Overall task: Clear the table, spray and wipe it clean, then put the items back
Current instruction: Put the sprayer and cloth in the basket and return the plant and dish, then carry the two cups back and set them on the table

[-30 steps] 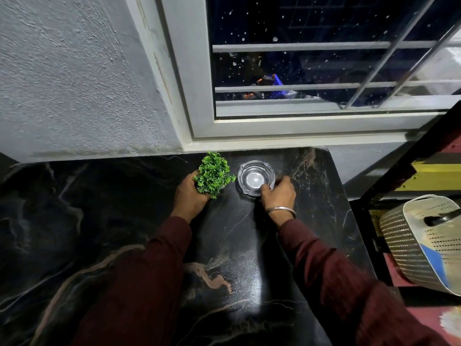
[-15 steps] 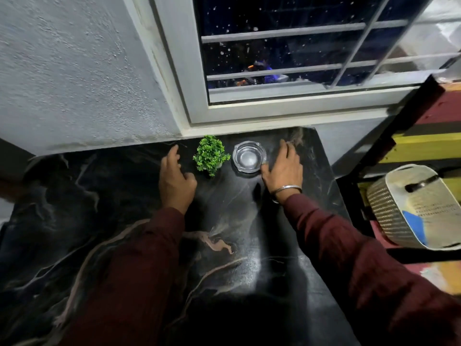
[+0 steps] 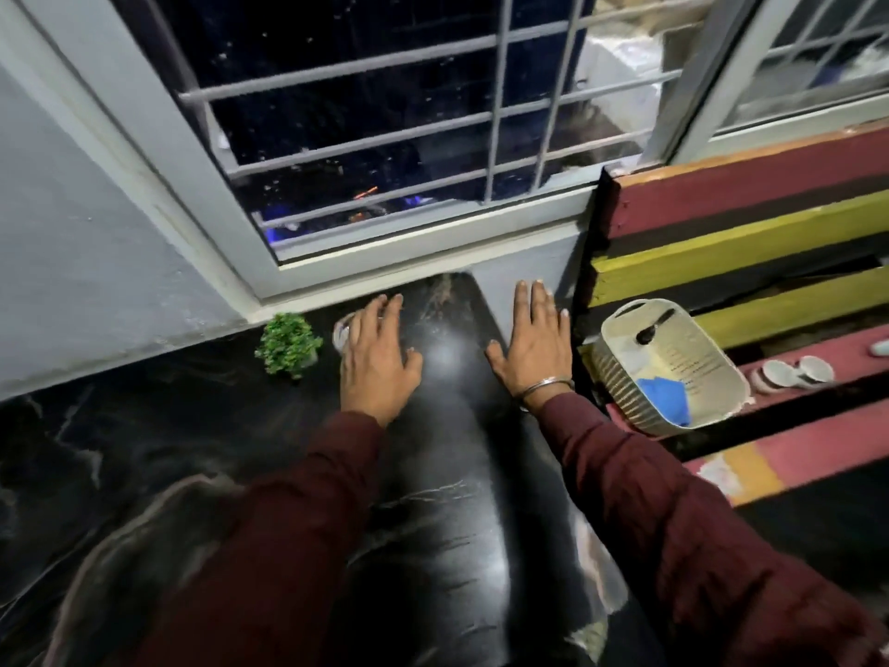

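— Are the items back?
— Looks so: the small green plant (image 3: 287, 345) and glass ashtray (image 3: 342, 331) sit on the black tabletop (image 3: 202, 426) by the window.
— And the hands?
— Left hand (image 3: 375, 363) flat, spread, partly over the ashtray; right hand (image 3: 534, 349) spread, empty, near the basket (image 3: 620, 373). Little seems left.

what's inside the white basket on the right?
In the white basket: a blue cloth at its near end and a dark handle near the far rim. Whatever the handle belongs to, and anything under the cloth, is hidden.
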